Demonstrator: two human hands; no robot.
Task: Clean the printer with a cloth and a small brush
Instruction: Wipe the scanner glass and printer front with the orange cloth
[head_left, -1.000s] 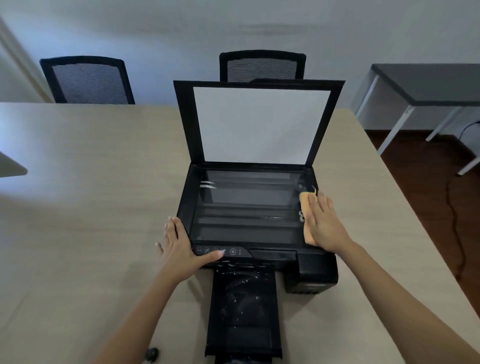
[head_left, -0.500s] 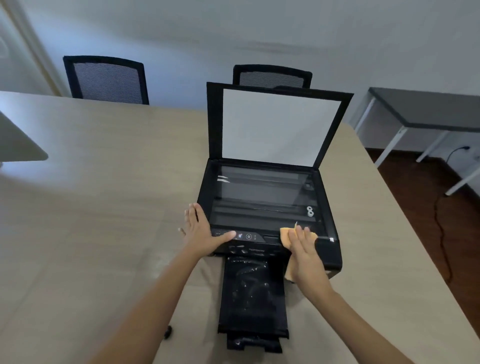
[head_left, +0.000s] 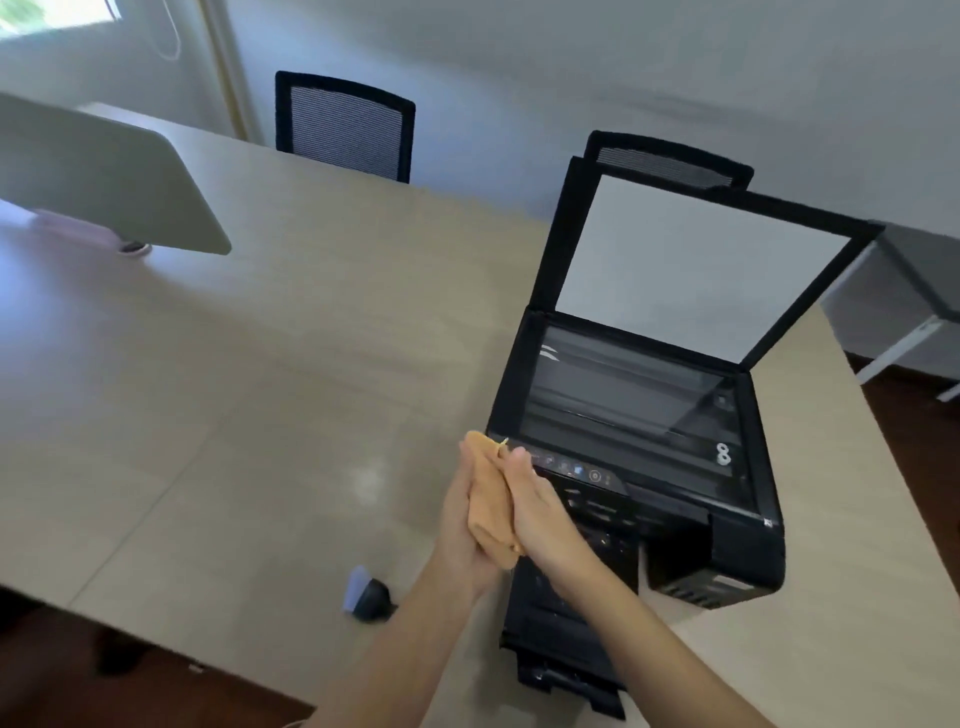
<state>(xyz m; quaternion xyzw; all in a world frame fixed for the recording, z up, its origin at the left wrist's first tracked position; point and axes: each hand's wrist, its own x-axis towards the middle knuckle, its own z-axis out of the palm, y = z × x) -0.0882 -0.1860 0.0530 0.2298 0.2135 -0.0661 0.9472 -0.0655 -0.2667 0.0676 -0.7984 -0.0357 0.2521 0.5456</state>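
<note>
A black printer (head_left: 727, 535) stands on the table with its scanner lid (head_left: 696, 260) raised and the glass bed (head_left: 623, 405) bare. Its paper tray (head_left: 561, 634) sticks out toward me. At the printer's front left corner, my left hand (head_left: 457, 525) and my right hand (head_left: 540, 509) press an orange cloth (head_left: 491, 499) between their palms. Left of my forearms, a small dark brush (head_left: 369, 597) with a pale tip lies on the table.
The beige table (head_left: 249, 426) spreads wide to the left. A grey monitor back (head_left: 104, 171) stands at the far left. Two black mesh chairs (head_left: 345, 127) sit behind the table. Another desk (head_left: 914, 291) and dark floor lie to the right.
My right hand carried the cloth from the printer's right side to its front left corner. My left hand left the printer and closed on the cloth. The view swung left.
</note>
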